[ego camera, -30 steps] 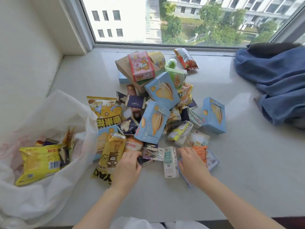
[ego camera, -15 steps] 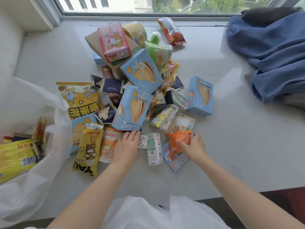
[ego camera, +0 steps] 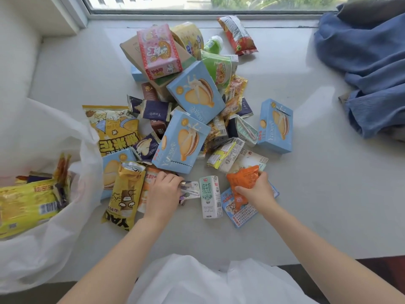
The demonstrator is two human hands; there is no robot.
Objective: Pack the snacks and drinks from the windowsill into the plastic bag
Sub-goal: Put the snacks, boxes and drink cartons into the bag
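Two hands flank the upright white milk carton (ego camera: pixel 210 196): right hand (ego camera: pixel 255 190) gripping a crinkled orange snack packet (ego camera: pixel 242 181), left hand (ego camera: pixel 163 193) closed on a small pale foil sachet (ego camera: pixel 191 189).

Blue cloth (ego camera: pixel 368 69) bunched near window (ego camera: pixel 197 3)

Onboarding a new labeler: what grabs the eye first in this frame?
A jumbled snack pile fills the middle of the windowsill, with pale blue boxes standing out. At its near edge the right hand grips an orange packet, and the left hand closes on a small wrapper beside a milk carton. The white bag gapes at left, a yellow packet already inside.
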